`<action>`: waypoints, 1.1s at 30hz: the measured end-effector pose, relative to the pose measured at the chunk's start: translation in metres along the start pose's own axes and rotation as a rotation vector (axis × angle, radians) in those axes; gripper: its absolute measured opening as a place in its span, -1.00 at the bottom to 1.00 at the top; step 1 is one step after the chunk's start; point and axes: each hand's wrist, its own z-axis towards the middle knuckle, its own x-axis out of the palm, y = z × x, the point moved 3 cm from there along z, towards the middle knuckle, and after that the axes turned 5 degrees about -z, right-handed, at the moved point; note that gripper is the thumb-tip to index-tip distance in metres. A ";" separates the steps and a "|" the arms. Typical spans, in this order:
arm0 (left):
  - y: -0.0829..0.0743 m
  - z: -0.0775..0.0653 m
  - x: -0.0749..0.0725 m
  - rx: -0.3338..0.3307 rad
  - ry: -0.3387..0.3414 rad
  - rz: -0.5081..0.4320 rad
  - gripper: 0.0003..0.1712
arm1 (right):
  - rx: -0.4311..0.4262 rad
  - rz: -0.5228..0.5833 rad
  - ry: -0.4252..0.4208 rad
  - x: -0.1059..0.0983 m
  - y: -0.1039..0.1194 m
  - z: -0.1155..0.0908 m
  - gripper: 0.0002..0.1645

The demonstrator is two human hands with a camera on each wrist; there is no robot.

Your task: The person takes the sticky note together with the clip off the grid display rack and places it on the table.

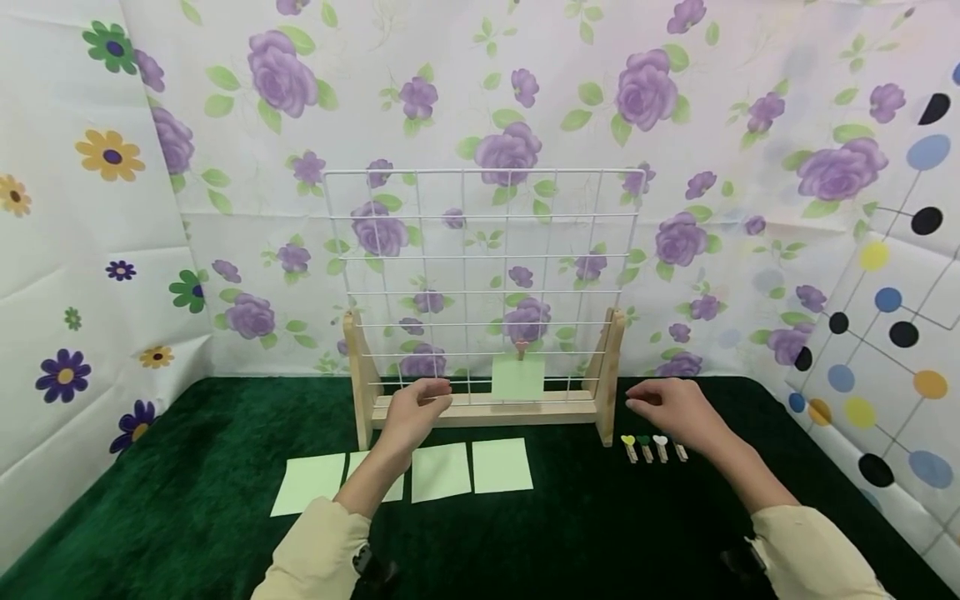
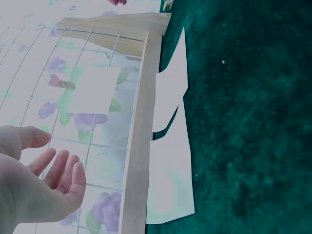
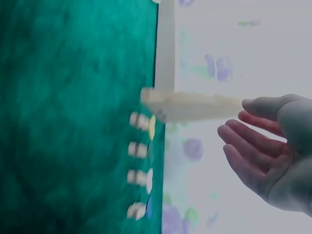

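My left hand (image 1: 415,412) hovers before the lower left of a white wire grid (image 1: 462,258), fingers loosely bent and nothing between them. A pale green paper note (image 1: 517,377) hangs low on the grid under a small clothespin with a pink heart (image 1: 522,347). Beyond the stand's right foot, my right hand (image 1: 682,410) is raised over a row of several small heart clothespins (image 1: 647,450), also with nothing in its fingers. In the right wrist view its fingers (image 3: 243,141) are softly curved, with thumb and forefinger near each other. The forearm partly covers the rightmost clothespin.
Several more paper notes (image 1: 441,472) lie in a row on the green cloth (image 1: 570,533) in front of the stand; the left forearm covers part of one. The grid stands in a wooden base (image 1: 487,414). A flowered backdrop (image 1: 450,75) rises close behind it.
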 end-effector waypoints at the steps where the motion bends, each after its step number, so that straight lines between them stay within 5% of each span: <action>1: 0.000 0.001 0.000 0.001 -0.003 -0.004 -0.64 | -0.013 0.005 0.000 0.001 0.005 0.002 -0.78; 13: 0.007 0.020 0.014 0.084 -0.024 0.028 -0.65 | -0.042 0.152 -0.029 0.013 0.047 0.033 -0.72; 33: -0.010 0.034 0.052 0.223 -0.002 0.157 -0.57 | -0.020 0.269 -0.163 0.024 0.087 0.067 -0.66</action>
